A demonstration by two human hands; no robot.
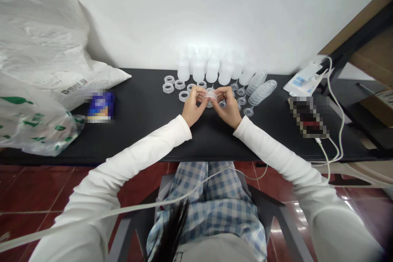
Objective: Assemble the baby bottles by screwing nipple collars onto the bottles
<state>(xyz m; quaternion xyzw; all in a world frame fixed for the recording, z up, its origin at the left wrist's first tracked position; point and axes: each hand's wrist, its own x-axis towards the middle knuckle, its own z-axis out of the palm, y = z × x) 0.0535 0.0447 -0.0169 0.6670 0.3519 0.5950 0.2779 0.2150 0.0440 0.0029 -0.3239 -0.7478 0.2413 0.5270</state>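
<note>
My left hand [193, 106] and my right hand [229, 106] meet above the middle of the black table [138, 131]. Together their fingertips pinch a small clear plastic ring [211, 95] with a soft clear teat part in it. Several loose clear rings [173, 85] lie on the table just beyond my left hand. Small clear teats [242, 100] lie scattered beyond my right hand. A row of white translucent bottles [211, 69] stands along the wall behind them.
Two stacks of clear caps [260, 89] lie on their side right of the bottles. Large plastic bags [39, 69] fill the table's left end, with a blue packet [101, 106] beside them. A phone [308, 116], white cables [334, 123] and a white box [302, 80] sit at the right.
</note>
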